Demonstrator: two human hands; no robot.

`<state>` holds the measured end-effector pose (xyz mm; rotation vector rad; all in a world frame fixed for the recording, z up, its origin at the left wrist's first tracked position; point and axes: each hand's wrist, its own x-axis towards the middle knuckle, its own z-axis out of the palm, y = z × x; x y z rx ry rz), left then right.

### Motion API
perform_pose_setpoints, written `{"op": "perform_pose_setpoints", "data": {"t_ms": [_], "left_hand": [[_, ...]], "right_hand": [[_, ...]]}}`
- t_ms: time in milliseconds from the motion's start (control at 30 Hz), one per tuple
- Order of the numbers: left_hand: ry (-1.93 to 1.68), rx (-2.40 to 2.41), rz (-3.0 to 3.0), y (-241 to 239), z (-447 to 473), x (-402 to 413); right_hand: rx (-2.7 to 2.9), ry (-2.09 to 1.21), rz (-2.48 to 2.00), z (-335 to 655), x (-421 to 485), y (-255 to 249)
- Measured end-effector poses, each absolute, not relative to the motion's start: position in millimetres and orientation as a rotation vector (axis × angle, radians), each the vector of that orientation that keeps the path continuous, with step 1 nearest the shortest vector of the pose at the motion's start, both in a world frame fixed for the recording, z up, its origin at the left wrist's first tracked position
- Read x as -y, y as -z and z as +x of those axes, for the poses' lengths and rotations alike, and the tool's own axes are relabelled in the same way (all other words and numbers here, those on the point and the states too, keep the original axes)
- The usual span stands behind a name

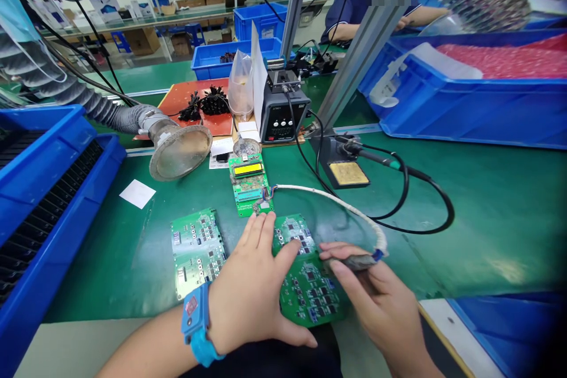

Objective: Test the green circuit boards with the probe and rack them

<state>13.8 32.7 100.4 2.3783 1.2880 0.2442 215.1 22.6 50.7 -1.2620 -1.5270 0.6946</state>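
My left hand [254, 283], with a blue wrist strap [197, 325], lies flat with spread fingers on a green circuit board [310, 289] near the table's front edge. My right hand [376, 301] is closed on a grey connector [361, 261] at the end of a white braided cable [336, 204], held at the board's right edge. That cable runs back to a small green tester board with a yellow display [248, 183]. A second green circuit board [197, 251] lies flat to the left, untouched.
A fume extraction funnel [179, 150] on a grey hose hangs at the left. A soldering station [283, 112], iron stand with sponge [348, 172] and black cables sit behind. Blue bins [39, 201] flank both sides. Another person's sleeve [349, 9] is at the back.
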Motion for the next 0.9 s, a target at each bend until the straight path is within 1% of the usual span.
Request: {"op": "perform_pose_setpoints", "data": {"t_ms": [133, 233, 367, 500, 567, 667, 767, 833, 900], "left_hand": [[-0.268, -1.3, 2.404, -110.7, -19.8, -23.1], [-0.268, -1.404, 2.386, -110.8, -62.4, -16.6], [-0.126, -1.574, 2.284, -93.7, -112.7, -17.1], [-0.034, -1.57, 2.264, -74.6, -135.8, -21.8], [-0.07, -1.589, 2.285, -72.8, -131.1, -23.1], [-0.282, -1.625, 2.367, -80.9, -97.7, -23.1], [-0.46, -1.404, 2.433, -91.2, -45.1, -23.5], [-0.419, -1.196, 2.429, -93.0, -15.0, -25.3], [-0.363, -1.113, 2.405, -90.1, 3.0, -27.5]], "right_hand": [[1.322, -0.745, -1.261, 206.2, -38.8, -64.6], [1.321, -0.839, -1.311, 199.7, -62.0, -63.6], [1.348, -0.916, -1.344, 196.3, -82.1, -52.5], [1.417, -0.868, -1.4, 196.3, -81.1, -47.4], [1.45, -0.844, -1.403, 196.2, -78.8, -47.5], [1.5, -0.796, -1.411, 195.4, -77.3, -48.4], [1.549, -0.729, -1.437, 194.9, -77.3, -48.9], [1.575, -0.699, -1.438, 194.9, -77.4, -49.2], [1.602, -0.673, -1.426, 194.9, -77.6, -49.9]]}}
